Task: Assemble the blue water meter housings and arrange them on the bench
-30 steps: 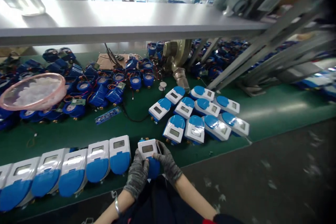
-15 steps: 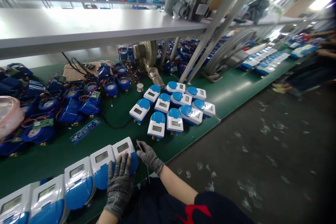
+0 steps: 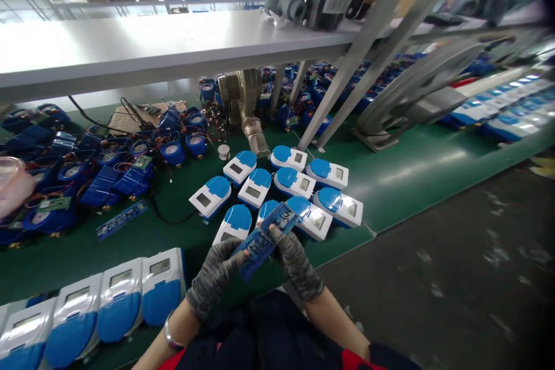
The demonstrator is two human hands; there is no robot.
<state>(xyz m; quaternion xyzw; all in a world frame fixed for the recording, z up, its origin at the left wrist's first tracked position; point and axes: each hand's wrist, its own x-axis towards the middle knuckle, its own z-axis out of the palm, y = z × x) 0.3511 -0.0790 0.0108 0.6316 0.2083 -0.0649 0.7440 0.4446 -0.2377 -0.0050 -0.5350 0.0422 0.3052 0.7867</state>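
Both hands have left the meter row and now grip a blue strip between them, left hand low, right hand high, tilted toward the camera, likely for reading.

Light was bright and even, coming from overhead. The white shelf glared almost to blank at its left end, and a sheen lay on the green bench. Under the shelf it was dimmer. The right side smeared with motion blur; the corners darkened, and straight posts leaned and bowed toward the edges.
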